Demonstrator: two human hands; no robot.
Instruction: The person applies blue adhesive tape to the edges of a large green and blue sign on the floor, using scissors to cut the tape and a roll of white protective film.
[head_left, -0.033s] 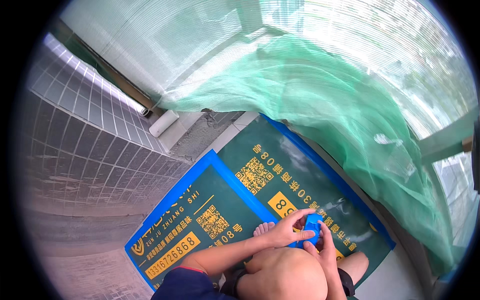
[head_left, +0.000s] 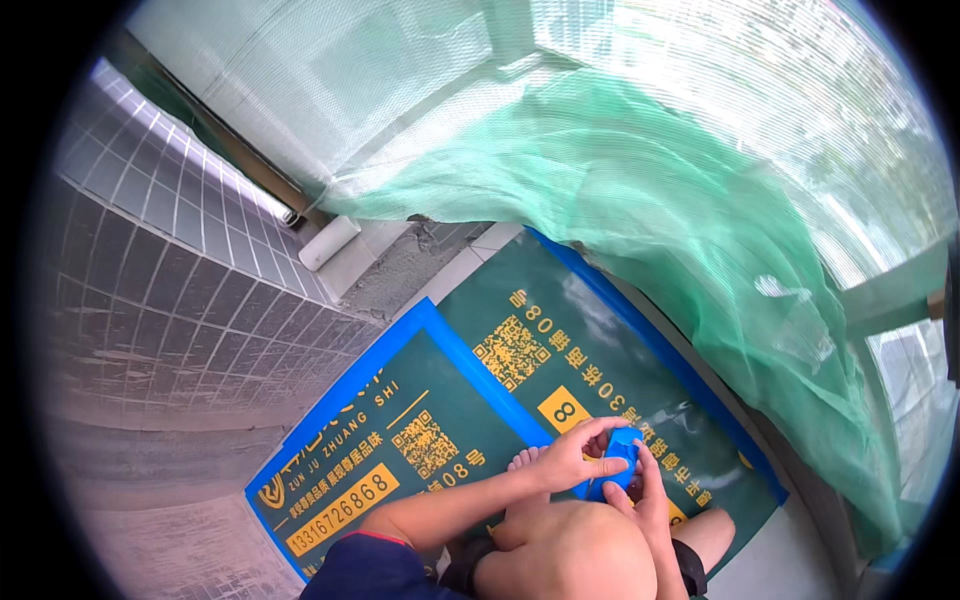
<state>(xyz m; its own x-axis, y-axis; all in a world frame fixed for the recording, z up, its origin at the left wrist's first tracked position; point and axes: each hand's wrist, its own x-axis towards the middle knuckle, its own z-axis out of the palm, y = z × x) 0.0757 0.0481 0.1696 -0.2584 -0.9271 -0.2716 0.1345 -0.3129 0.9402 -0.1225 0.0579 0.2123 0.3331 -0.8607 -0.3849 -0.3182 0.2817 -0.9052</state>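
A roll of blue tape (head_left: 624, 448) is held between my two hands above the printed floor sheet, just beyond my raised knee. My left hand (head_left: 570, 462) grips its left side, with the thumb lying across the near face and the fingers curled behind. My right hand (head_left: 650, 500) holds the right side, its thumb and fingertips pressed on the tape. A short piece of tape seems to stand up at the roll's top. The hands cover much of the roll.
Dark green sheets (head_left: 560, 330) with yellow print cover the floor, edged by blue tape strips (head_left: 480, 375). A tiled wall (head_left: 200, 290) rises at left. Green netting (head_left: 640, 190) drapes along the far and right sides. A white pipe (head_left: 329, 243) stands in the far left corner.
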